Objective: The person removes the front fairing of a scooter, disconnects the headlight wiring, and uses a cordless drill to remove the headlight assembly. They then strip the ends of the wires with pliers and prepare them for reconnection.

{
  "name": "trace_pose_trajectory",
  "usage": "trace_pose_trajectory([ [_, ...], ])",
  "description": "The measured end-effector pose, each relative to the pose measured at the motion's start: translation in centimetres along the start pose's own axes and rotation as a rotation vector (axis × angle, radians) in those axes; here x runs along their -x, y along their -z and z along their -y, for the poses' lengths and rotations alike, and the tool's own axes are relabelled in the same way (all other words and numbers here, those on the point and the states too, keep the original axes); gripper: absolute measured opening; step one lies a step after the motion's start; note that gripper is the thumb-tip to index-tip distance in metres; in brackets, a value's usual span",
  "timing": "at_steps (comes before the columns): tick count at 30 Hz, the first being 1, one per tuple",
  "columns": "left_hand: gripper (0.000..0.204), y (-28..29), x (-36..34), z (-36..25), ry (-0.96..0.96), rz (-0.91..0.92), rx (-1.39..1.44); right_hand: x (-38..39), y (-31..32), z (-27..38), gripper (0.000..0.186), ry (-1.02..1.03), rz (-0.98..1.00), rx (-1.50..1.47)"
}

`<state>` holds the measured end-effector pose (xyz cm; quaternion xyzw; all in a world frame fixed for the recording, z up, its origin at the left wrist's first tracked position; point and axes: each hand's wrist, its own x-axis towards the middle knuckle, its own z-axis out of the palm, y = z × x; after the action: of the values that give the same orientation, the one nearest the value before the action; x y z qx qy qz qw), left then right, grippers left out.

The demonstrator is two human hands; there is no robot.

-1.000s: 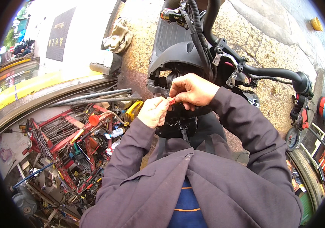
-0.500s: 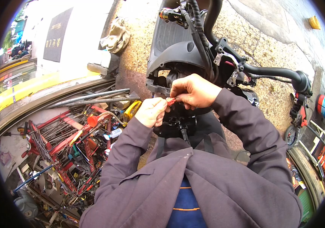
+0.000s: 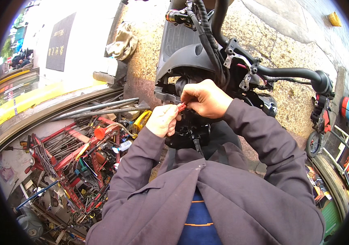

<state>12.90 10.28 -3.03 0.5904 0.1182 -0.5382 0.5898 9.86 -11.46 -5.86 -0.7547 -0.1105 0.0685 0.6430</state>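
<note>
Both hands meet over the opened front of a black scooter [image 3: 188,59]. My left hand [image 3: 163,121] is closed in a pinch around a small red piece [image 3: 181,107], which looks like a plastic connector. From the other side, my right hand [image 3: 207,99] also closes its fingertips at that red piece; what exactly lies between them is partly hidden. Just beyond the hands is the scooter's dark front shell, with cables inside it. Its handlebar [image 3: 291,72] extends to the right, and a black cable bundle [image 3: 209,38] runs down from above.
To the left lies a heap of tools and rods around a red metal frame [image 3: 70,157], with an orange funnel [image 3: 100,132] and a yellow-handled item [image 3: 142,121]. A beige cloth [image 3: 123,42] lies farther back. A small wheel [image 3: 313,143] stands at right.
The view has shifted slightly, so the scooter sits a little farther left in the picture. Both hands stay together at the red piece, with the right fingers slightly repositioned.
</note>
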Motion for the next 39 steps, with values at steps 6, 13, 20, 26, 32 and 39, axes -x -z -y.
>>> trace_pose_trajectory([
  [6, 0.037, -0.2, 0.0, -0.1, -0.005, 0.014, 0.01, -0.2, 0.3, -0.2, 0.018, -0.067, 0.071, -0.051],
  [13, 0.037, -0.2, -0.1, -0.1, 0.009, 0.019, 0.045, -0.7, 1.7, 1.0, 0.022, -0.338, 0.234, -0.285],
  [20, 0.035, -0.1, -0.3, -0.1, -0.008, 0.032, 0.023, -1.4, 2.1, 1.9, 0.019, -0.443, 0.308, -0.326],
  [26, 0.031, -0.6, 0.0, -0.4, -0.036, 0.007, -0.073, -1.7, 1.6, 0.9, 0.019, -0.266, 0.339, -0.102],
  [32, 0.03, -1.1, -0.2, -0.3, -0.107, -0.002, -0.116, -1.8, 1.5, 0.8, 0.02, -0.237, 0.364, -0.012],
  [39, 0.03, -0.3, -0.4, -0.6, -0.028, 0.041, -0.013, -1.6, 2.5, 1.3, 0.022, -0.315, 0.404, -0.189],
])
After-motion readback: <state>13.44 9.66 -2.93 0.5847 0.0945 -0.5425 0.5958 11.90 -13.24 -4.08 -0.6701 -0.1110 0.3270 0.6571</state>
